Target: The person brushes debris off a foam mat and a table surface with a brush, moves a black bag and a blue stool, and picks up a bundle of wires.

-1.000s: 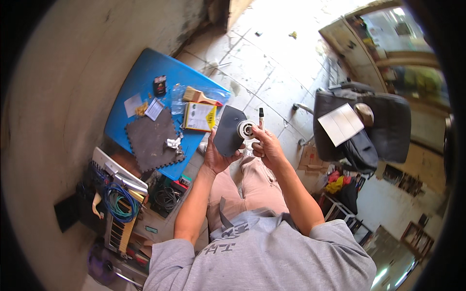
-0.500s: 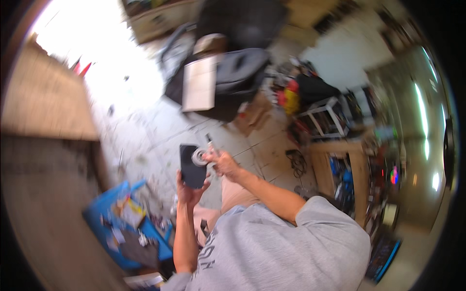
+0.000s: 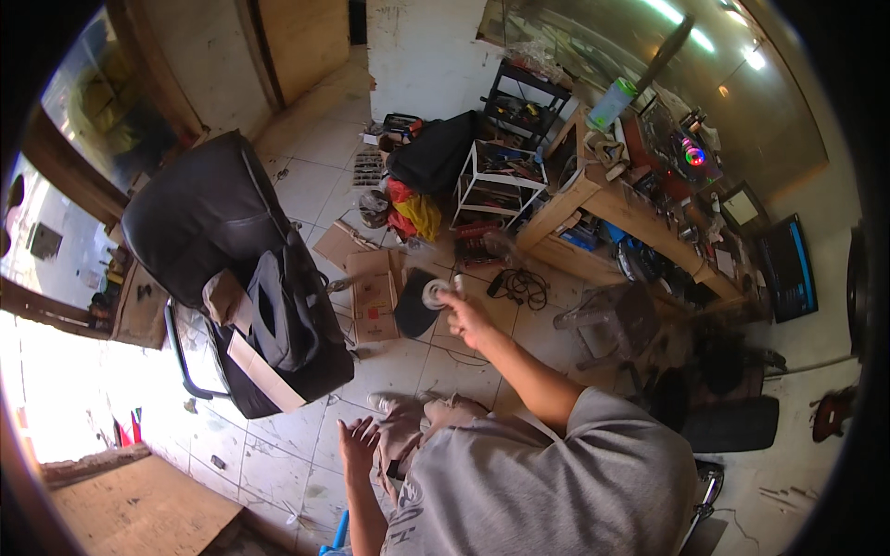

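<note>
Holding a dark flat piece [image 3: 414, 306] with a round white part [image 3: 435, 294] out at 12 o'clock, right hand [image 3: 466, 318] gripping it above the floor. Left hand [image 3: 358, 446] open, empty, at 7 o'clock. Looks mid-carry; next move likely needs that free hand for support.

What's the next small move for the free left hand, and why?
Probably bring the left hand back up to steady the dark pad. The right hand alone holds it out at arm's length, together with a small white round part, while the left hangs open and empty near the knee. One-handed, that grip looks unsteady.
</note>
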Demonstrator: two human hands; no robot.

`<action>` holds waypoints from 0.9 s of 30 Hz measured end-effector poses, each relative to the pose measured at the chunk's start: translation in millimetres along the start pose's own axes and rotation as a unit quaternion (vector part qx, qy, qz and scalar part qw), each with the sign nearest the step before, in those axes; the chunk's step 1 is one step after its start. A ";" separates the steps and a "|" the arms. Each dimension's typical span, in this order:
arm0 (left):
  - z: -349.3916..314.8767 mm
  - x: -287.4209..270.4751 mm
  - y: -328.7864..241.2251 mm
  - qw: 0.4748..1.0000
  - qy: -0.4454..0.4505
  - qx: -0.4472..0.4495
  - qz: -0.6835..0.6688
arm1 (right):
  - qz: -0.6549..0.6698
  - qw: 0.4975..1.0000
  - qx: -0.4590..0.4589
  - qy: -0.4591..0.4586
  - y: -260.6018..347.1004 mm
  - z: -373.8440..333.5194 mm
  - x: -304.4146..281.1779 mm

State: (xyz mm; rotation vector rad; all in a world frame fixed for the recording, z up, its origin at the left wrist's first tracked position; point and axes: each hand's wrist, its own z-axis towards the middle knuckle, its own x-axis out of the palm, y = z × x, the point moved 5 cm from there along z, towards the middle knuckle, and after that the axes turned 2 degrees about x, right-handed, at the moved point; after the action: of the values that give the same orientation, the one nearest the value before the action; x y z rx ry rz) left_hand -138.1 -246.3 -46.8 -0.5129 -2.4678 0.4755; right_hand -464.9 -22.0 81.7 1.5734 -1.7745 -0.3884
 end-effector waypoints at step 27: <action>22.5 241.4 -8.7 0.870 -0.189 -0.164 0.425 | -0.504 0.789 -0.172 -0.306 400.7 491.4 -201.0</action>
State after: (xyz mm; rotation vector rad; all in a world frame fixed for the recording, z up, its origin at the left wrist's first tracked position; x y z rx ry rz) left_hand -338.3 -148.9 49.7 -1.8344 -2.5813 0.5158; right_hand -1094.1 138.1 -62.6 2.1252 -0.9455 -1.7897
